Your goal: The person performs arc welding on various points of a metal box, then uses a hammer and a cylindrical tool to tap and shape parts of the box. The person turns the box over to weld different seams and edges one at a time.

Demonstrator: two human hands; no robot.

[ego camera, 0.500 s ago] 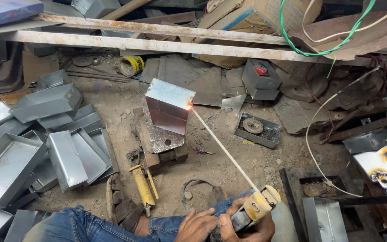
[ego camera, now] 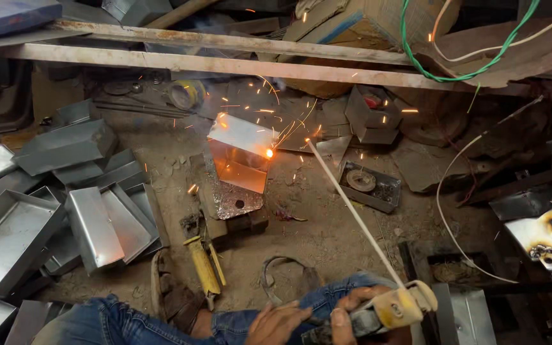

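Note:
My right hand point(ego camera: 352, 305) grips a welding electrode holder point(ego camera: 388, 310) with a yellow-tan head at the bottom of the view. My left hand point(ego camera: 279, 322) is closed on the holder's rear handle beside it. A long pale electrode rod point(ego camera: 352, 214) runs up-left from the holder. Its tip ends just right of a shiny sheet-metal box point(ego camera: 241, 150). A bright orange spot glows on the box's right corner and sparks fly around it. The box stands tilted on a dark metal plate point(ego camera: 234, 201) on the dirt floor.
Stacked sheet-metal trays point(ego camera: 33, 223) fill the left side. A yellow-handled tool point(ego camera: 202, 265) and my sandalled foot point(ego camera: 174, 297) lie near my jeans-clad leg. A rusty beam point(ego camera: 225, 64) crosses the top. A green cable point(ego camera: 455, 73), a white cable point(ego camera: 455, 217) and scrap metal parts point(ego camera: 368, 182) lie right.
Sparks now burst from the box's right corner, which glows brighter. The rod tip has pulled slightly away to the right of the box. Both hands stay on the holder.

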